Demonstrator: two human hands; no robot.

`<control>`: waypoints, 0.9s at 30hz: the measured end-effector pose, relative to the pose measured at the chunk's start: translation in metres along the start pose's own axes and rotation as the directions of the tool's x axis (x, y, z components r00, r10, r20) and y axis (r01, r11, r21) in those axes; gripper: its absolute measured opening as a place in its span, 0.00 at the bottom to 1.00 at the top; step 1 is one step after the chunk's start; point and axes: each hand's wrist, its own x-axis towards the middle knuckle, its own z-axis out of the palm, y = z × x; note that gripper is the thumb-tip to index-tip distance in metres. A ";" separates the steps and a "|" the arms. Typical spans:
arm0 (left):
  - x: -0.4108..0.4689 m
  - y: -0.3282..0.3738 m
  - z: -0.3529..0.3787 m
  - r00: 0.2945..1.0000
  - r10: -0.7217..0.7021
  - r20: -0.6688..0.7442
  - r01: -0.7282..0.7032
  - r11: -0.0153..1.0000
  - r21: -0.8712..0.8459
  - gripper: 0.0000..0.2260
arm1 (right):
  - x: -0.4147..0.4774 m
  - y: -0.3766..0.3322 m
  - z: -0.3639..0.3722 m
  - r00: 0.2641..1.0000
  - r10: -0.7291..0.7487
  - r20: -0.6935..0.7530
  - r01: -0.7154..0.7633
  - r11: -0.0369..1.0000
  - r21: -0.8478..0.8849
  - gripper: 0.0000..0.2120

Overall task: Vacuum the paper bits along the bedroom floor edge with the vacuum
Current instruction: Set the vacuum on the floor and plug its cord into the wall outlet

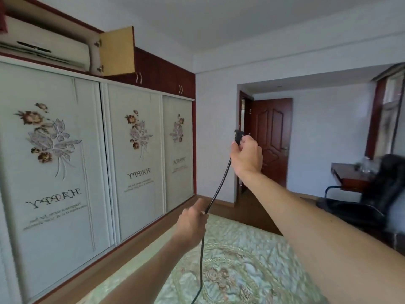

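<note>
Right hand held high, fingers curled round the black plastic plug. Left hand closes round the thin black power cord lower down, above the pale green quilted bedspread. No sign of the vacuum (nor paper bits), so I'd say cleaning hasn't begun and plugging in comes first.

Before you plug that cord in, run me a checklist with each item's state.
1. Plug gripped: ok, the right hand holds the plug up.
2. Cord controlled: ok, the left hand holds the cord lower down; no knots between the hands.
3. Socket located: cannot tell, none in view.
4. Vacuum attached: cannot tell, the cord leaves the frame at the bottom.
5. Paper bits spotted: cannot tell, the floor strip beside the wardrobe is blurred.
</note>
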 end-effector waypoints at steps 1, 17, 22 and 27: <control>0.004 0.015 0.011 0.999 0.029 0.018 -0.028 0.999 -0.020 0.06 | 0.008 0.007 -0.016 1.000 0.001 -0.029 -0.002 1.000 -0.012 0.09; -0.012 0.215 0.179 0.706 0.583 0.401 -0.329 0.772 -0.543 0.14 | -0.014 0.076 -0.301 0.894 -0.018 -0.448 -0.202 0.875 -0.439 0.10; -0.068 0.273 0.215 0.459 0.758 0.464 -0.326 0.629 -0.705 0.16 | -0.074 0.078 -0.384 0.798 0.004 -0.603 -0.379 0.780 -0.497 0.10; -0.142 0.341 0.230 0.258 0.822 0.507 -0.132 0.550 -0.824 0.18 | -0.140 0.057 -0.481 0.665 -0.017 -0.747 -0.541 0.679 -0.497 0.11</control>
